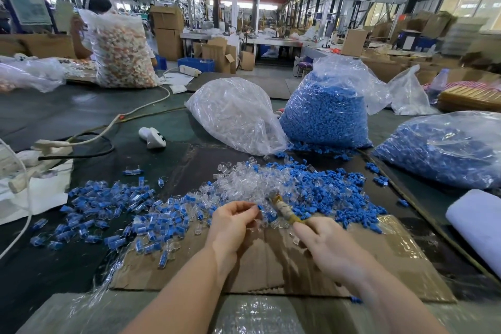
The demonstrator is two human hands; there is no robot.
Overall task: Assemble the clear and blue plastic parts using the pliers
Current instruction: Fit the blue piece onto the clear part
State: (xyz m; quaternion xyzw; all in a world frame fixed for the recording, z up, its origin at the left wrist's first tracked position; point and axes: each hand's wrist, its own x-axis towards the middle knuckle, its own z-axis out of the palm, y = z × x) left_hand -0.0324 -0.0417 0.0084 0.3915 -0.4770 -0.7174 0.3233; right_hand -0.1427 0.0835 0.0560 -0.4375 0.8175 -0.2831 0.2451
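My left hand [231, 221] pinches a small blue plastic part [259, 208] at its fingertips, just above the cardboard sheet [393, 257]. My right hand [324, 245] grips the pliers [283, 207] by their tape-wrapped handles, with the tool pointing up-left toward the part. Beyond both hands lies a loose heap of clear parts [252, 182] mixed with blue parts [328, 187]. To the left is a spread of assembled clear-and-blue pieces [108, 209].
A bag of clear parts [235, 114] and a bag of blue parts [328, 108] stand behind the heap; another blue bag [447, 149] lies right. A white cloth [477, 222] is far right. Cables and a power strip [40, 149] lie left. A person [95, 8] works at the back left.
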